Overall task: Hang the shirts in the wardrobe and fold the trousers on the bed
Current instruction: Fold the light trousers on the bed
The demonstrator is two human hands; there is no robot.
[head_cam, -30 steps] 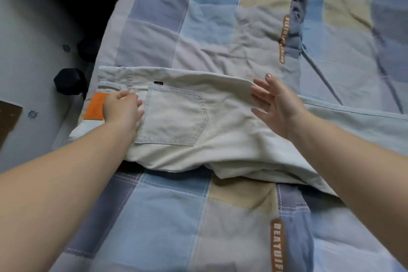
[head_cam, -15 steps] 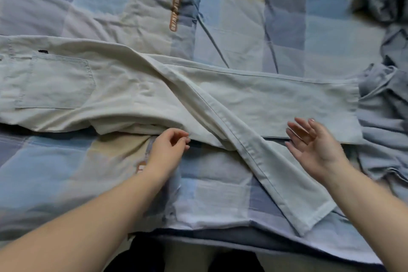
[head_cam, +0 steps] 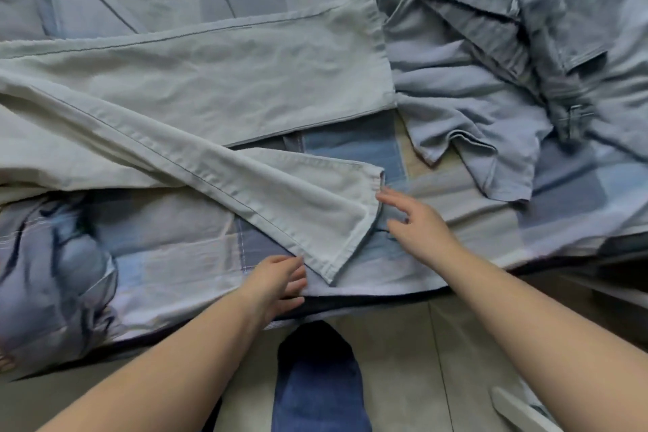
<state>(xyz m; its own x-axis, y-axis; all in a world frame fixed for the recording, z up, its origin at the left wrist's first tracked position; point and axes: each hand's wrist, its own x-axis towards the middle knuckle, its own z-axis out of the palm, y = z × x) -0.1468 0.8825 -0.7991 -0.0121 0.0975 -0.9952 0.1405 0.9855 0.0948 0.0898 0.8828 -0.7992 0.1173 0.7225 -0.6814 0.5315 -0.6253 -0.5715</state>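
I look down on a bed [head_cam: 182,266] covered in a blue, grey and beige checked quilt. A pair of pale trousers [head_cam: 210,88] lies across it, its long axis running along the bed's near edge, waist out of sight to my left. The two legs are splayed. The far leg [head_cam: 280,74] runs straight to my right. The near leg [head_cam: 308,207] slants toward the bed's near edge, its hem [head_cam: 361,224] the closest part to me.

My left hand [head_cam: 277,282] rests at the near edge, fingers loosely curled and touching the lower side seam of the near leg; I cannot tell whether it pinches the cloth. My right hand [head_cam: 417,224] is spread, fingers straight, holding nothing, its fingertips just touching the hem's upper corner. Both hands bracket this hem, the right slightly nearer.

I judge the next move lifts the near leg away from me onto the far leg.

A heap of grey-blue clothes [head_cam: 508,63] lies toward the bed's right side.
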